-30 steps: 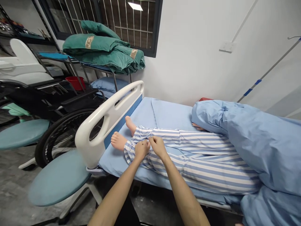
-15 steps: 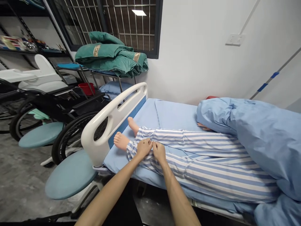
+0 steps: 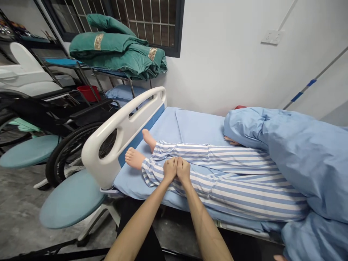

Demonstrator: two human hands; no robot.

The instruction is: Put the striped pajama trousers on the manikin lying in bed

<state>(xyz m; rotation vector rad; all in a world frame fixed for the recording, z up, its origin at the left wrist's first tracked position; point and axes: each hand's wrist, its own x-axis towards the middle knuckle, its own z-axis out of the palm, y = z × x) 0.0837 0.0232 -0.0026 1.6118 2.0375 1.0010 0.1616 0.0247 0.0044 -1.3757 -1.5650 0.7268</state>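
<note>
My left hand [image 3: 170, 169] and my right hand [image 3: 183, 171] lie side by side, touching, on the blue-and-white striped trouser leg [image 3: 231, 190] of a figure on a hospital bed. Whether they grip the cloth is hard to see. Two bare feet stick out near the bed's end: the nearer foot [image 3: 133, 158] and the farther foot [image 3: 148, 140]. A light blue quilt [image 3: 293, 156] hides the figure's upper body, and only the fingers of a hand [image 3: 231, 141] show at its edge.
A white bed footboard [image 3: 119, 134] stands just left of my hands. Beyond it are a round teal stool [image 3: 71, 199] and a black wheelchair [image 3: 71, 154]. Green folded quilts [image 3: 116, 50] lie on a metal rack by the window, above a red basin [image 3: 87, 92].
My hands have come closer together and now touch, lying on the shin. The camera view has shifted slightly. The figure and the bed have not visibly moved.
</note>
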